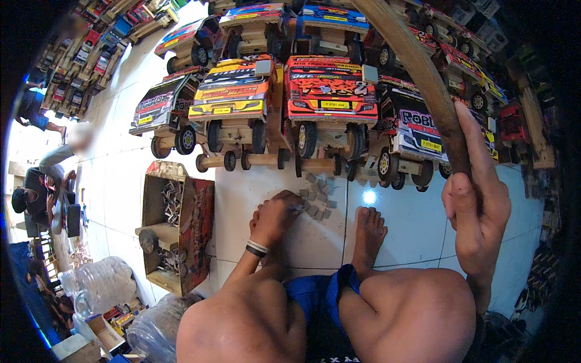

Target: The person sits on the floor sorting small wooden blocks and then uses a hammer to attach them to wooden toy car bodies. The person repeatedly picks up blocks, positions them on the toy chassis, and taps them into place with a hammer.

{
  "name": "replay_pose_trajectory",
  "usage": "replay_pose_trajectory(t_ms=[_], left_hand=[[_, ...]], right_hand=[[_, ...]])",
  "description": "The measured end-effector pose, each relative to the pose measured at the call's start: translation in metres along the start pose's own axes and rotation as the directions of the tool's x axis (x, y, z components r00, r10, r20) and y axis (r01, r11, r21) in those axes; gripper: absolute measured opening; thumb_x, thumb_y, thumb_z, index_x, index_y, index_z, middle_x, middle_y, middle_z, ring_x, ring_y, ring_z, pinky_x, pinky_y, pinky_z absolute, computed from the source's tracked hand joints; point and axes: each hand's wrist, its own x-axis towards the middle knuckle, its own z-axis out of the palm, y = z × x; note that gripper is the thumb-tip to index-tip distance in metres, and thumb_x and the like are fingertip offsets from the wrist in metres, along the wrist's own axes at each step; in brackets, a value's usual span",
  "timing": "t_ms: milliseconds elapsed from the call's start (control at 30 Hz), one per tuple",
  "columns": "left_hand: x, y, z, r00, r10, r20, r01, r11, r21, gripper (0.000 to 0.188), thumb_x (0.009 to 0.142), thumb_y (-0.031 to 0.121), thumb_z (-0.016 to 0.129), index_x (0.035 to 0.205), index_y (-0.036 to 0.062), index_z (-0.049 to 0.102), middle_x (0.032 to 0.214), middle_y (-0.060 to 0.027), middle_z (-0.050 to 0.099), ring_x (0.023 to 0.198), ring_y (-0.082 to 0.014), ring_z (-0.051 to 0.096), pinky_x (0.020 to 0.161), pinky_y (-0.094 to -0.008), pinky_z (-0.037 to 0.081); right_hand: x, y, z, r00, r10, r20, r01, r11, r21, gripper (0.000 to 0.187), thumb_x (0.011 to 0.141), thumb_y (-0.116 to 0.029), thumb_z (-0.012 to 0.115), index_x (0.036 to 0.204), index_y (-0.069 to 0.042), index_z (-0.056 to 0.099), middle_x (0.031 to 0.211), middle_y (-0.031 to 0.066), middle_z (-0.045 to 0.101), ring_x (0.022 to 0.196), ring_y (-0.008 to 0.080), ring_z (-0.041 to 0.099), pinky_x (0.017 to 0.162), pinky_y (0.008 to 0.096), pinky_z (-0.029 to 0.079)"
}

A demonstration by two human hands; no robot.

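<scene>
Blocks (316,198), small and grey, lie in a loose cluster on the white tiled floor (417,230), just in front of the person's bare feet. The left hand (275,219) reaches down to the near edge of that cluster, its fingers curled narrow over the nearest pieces; whether it pinches one cannot be told. The right hand (475,209) is well apart to the right, raised, and closed around a curved wooden stick (423,75) that arcs up and away to the top of the view. Just beyond the blocks stands a row of brightly painted wooden toy trucks (330,100). To the left lies an open wooden box (175,224) holding small parts, and nearer the lower left sit clear plastic bottles (100,281).
</scene>
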Motion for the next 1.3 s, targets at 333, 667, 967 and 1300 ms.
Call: replay_pose_trajectory(t_ms=[333, 667, 967, 1300], left_hand=[[-0.013, 0.036, -0.08, 0.998, -0.063, 0.017, 0.064, 0.891, -0.45, 0.021, 0.092, 0.008, 0.078, 0.111, -0.0002, 0.073, 0.107, -0.0096, 0.075, 0.093, -0.0162, 0.07, 0.081, -0.0291, 0.056], [-0.028, 0.074, -0.201, 0.967, -0.071, -0.246, -0.062, 0.867, -0.494, 0.016, 0.101, 0.002, 0.068, 0.114, -0.0049, 0.074, 0.107, -0.0095, 0.075, 0.092, -0.0131, 0.068, 0.083, -0.0267, 0.055], [0.045, 0.071, -0.321, 0.881, 0.071, -0.467, -0.243, 0.916, -0.32, 0.021, 0.096, 0.012, 0.08, 0.108, -0.0007, 0.069, 0.097, -0.0032, 0.073, 0.089, -0.0095, 0.069, 0.082, -0.0269, 0.056], [0.13, 0.033, -0.354, 0.993, 0.017, -0.119, -0.039, 0.983, -0.182, 0.028, 0.095, 0.03, 0.082, 0.103, 0.003, 0.081, 0.089, -0.0022, 0.076, 0.082, -0.0074, 0.068, 0.076, -0.024, 0.055]], right_hand=[[0.005, -0.005, 0.009, 0.998, -0.023, -0.053, 0.026, 0.998, 0.052, 0.057, 0.112, -0.028, 0.046, 0.165, -0.007, 0.039, 0.11, 0.0077, 0.071, 0.056, 0.0043, 0.043, 0.049, 0.0229, 0.033], [0.014, -0.022, 0.013, 0.998, 0.049, -0.029, -0.045, 0.99, 0.134, 0.052, 0.108, -0.019, 0.052, 0.159, -0.008, 0.049, 0.081, 0.0025, 0.065, 0.057, 0.0086, 0.045, 0.053, 0.0277, 0.039], [0.028, -0.036, 0.028, 0.998, 0.034, 0.046, -0.041, 0.986, 0.161, 0.056, 0.105, -0.009, 0.053, 0.16, -0.011, 0.048, 0.072, 0.0015, 0.06, 0.059, 0.0103, 0.047, 0.056, 0.0287, 0.042], [0.049, -0.036, 0.051, 0.981, -0.108, 0.158, 0.076, 0.978, 0.196, 0.06, 0.1, 0.002, 0.055, 0.159, -0.008, 0.05, 0.084, 0.0132, 0.071, 0.059, 0.0128, 0.054, 0.059, 0.0312, 0.046]])
